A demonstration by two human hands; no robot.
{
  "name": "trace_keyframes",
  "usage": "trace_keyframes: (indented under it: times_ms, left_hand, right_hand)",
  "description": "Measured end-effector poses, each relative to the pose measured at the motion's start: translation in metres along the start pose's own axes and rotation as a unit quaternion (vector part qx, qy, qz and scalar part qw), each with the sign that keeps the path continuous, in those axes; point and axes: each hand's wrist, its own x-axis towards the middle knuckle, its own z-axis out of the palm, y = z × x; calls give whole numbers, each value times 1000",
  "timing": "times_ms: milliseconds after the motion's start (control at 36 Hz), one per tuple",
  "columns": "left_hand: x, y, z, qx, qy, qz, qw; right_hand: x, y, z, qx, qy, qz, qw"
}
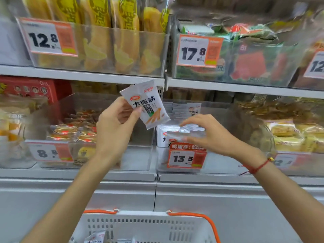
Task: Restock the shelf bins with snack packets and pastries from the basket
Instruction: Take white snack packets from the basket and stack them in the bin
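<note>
Light, flat white snack packet (147,104) at frame centre, pinched at its left edge by thumb and fingers of the left hand (114,123), tilted above the shelf bin (184,137) with the 13.5 tag. Thin crinkly foil, probably slick: best held by the sealed edge, not the soft middle. Right hand (208,133) spread, fingers relaxed over the stacked packets in that bin, seemingly touching their tops, though blurred. More packets in the white basket (145,223) at bottom centre.
</note>
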Motion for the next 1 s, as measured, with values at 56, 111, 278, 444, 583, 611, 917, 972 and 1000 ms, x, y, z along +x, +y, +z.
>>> trace_keyframes:
  times_ms: [56, 111, 278, 444, 583, 611, 917, 972, 1000]
  left_hand:
    - [7, -5, 13, 31, -26, -2, 999]
    - [12, -10, 25, 70, -68, 8, 995]
    - [19, -14, 47, 262, -244, 45, 933]
    - [42, -8, 53, 367, -324, 61, 870]
    - [56, -6, 53, 356, -346, 85, 864]
    - [59, -7, 53, 363, -355, 85, 857]
    - [72, 1, 54, 373, -371, 141, 838]
    - [65, -1, 54, 366, -333, 171, 852]
    - [62, -3, 54, 378, -317, 187, 849]
  right_hand:
    - [-3, 10, 6, 22, -1, 1, 1000]
    - [-6, 15, 10, 44, 14, 0, 999]
    - [-2, 14, 17, 41, 19, 7, 999]
    - [2, 14, 20, 141, 70, 37, 987]
    - [15, 6, 10, 160, 6, 28, 987]
    - [19, 5, 8, 160, -2, 19, 987]
    - [73, -10, -24, 14, -188, -3, 982]
    - [76, -8, -25, 9, -207, 3, 978]
    - [77, -7, -24, 11, -216, 6, 976]
